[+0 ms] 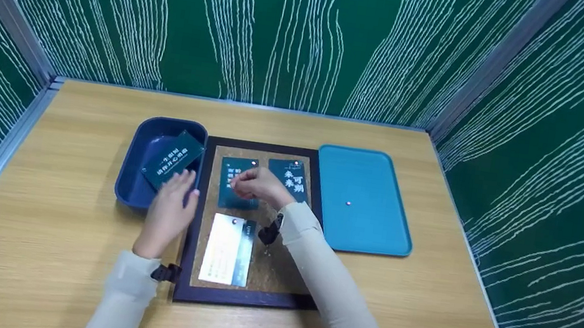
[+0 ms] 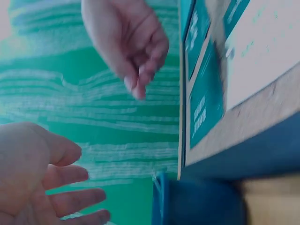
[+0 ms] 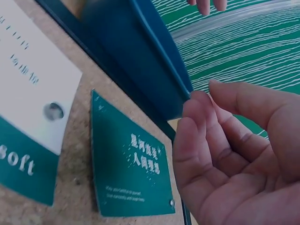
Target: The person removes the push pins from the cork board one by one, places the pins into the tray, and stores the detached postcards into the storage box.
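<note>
My left hand [image 1: 167, 221] is spread with relaxed fingers at the near right side of the dark blue tub [image 1: 126, 187], holding nothing. In the tub a dark green card [image 1: 180, 152] with white characters leans against the rim. Above the framed cork board [image 1: 278, 269], my right hand [image 1: 262, 185] has loosely curled fingers, and nothing shows between thumb and fingers in the right wrist view. Below it a green card [image 1: 236, 202] is pinned to the cork. Another green card [image 1: 283, 168] is pinned to its right, and a white card [image 1: 220, 256] with a green band is pinned nearer me.
On the right of the board lies a light blue tray [image 1: 362, 230] with one small pushpin [image 1: 348, 203] on it. The wooden table [image 1: 452, 320] carries everything. Green walls [image 1: 309, 36] with white line patterns stand behind and at both sides.
</note>
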Motion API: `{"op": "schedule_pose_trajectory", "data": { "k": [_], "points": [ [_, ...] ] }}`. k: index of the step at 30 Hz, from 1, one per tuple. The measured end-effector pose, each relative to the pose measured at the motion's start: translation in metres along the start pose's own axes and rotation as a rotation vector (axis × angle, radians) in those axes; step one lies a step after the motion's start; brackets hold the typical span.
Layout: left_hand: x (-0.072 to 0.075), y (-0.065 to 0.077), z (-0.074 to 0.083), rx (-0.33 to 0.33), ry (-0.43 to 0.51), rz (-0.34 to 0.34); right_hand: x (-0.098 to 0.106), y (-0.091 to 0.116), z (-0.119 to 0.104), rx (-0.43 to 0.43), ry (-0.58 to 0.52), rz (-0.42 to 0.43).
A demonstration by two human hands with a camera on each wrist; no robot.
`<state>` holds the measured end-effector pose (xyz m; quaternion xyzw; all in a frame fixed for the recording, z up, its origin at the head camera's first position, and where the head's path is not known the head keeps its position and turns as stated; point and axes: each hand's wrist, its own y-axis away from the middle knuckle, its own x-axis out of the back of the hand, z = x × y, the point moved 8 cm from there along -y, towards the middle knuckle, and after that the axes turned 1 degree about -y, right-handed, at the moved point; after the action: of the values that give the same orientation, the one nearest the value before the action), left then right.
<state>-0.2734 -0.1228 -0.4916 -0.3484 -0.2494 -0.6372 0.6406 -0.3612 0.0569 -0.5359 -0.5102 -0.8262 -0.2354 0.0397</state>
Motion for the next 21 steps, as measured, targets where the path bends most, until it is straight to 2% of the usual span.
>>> {"op": "schedule_pose_trajectory", "data": {
  "k": [10, 13, 21],
  "points": [
    [-0.055, 0.021, 0.025, -0.024, -0.073, -0.164, -0.007, 0.004, 0.019, -0.032, 0.033, -0.049],
    [-0.065, 0.026, 0.03, -0.042, -0.072, -0.186, -0.007, 0.006, 0.024, -0.054, 0.059, -0.051],
    [-0.086, 0.039, 0.034, -0.022, -0.074, -0.274, -0.009, 0.008, 0.036, -0.093, 0.057, -0.074]
  ]
}}
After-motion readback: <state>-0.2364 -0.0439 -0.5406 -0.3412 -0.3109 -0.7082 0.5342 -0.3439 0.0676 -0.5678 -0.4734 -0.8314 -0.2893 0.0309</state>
